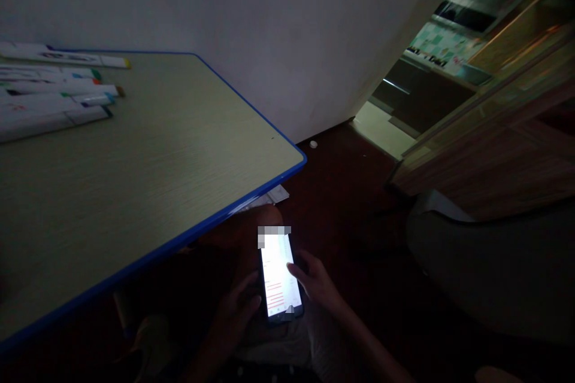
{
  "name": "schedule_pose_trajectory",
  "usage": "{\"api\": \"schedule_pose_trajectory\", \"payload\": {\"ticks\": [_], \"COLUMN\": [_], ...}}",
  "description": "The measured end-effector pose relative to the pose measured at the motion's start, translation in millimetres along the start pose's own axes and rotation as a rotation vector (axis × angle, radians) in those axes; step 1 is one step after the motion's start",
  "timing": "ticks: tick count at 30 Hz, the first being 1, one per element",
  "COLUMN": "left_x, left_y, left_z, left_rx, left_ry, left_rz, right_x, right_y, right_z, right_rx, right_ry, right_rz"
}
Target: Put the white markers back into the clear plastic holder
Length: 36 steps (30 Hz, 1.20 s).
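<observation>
A phone (277,281) with a brightly lit white screen is held upright above my lap, at the lower middle of the view. My left hand (242,305) grips its left edge, thumb near the lower corner. From the right, my right hand (317,281) wraps the other edge, its thumb lying over the screen. Reddish lines of text show low on the screen, and the top is blurred out. The fingers behind the phone are hidden.
A pale table (171,149) with a blue edge fills the left side. Several white markers (58,96) with coloured ends lie on it. Papers (274,194) show beneath its edge. A dark chair (494,269) stands at right, and a doorway opens onto a kitchen (431,84).
</observation>
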State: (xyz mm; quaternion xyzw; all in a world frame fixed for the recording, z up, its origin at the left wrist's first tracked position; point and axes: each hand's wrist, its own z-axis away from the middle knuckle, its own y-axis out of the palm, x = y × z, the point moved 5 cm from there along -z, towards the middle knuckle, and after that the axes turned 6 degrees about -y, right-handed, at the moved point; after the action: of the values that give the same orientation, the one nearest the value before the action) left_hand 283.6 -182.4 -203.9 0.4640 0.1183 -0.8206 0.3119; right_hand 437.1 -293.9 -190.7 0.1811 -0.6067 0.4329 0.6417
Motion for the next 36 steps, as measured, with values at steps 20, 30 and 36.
{"api": "schedule_pose_trajectory", "payload": {"ticks": [20, 30, 36], "left_x": [2.9, -2.1, -1.2], "left_y": [-2.8, -0.2, -1.6], "left_z": [-1.6, 0.0, -0.7], "left_rx": [0.007, 0.019, 0.019], "left_ry": [-0.018, 0.002, -0.002], "left_rz": [-0.028, -0.010, -0.025], "right_x": [-1.5, 4.2, 2.8], "right_y": [1.9, 5.4, 5.7], "right_z": [7.5, 4.6, 4.6], "right_rx": [-0.051, 0.043, -0.034], "right_ry": [0.132, 0.019, 0.084], "right_rz": [0.248, 0.023, 0.108]}}
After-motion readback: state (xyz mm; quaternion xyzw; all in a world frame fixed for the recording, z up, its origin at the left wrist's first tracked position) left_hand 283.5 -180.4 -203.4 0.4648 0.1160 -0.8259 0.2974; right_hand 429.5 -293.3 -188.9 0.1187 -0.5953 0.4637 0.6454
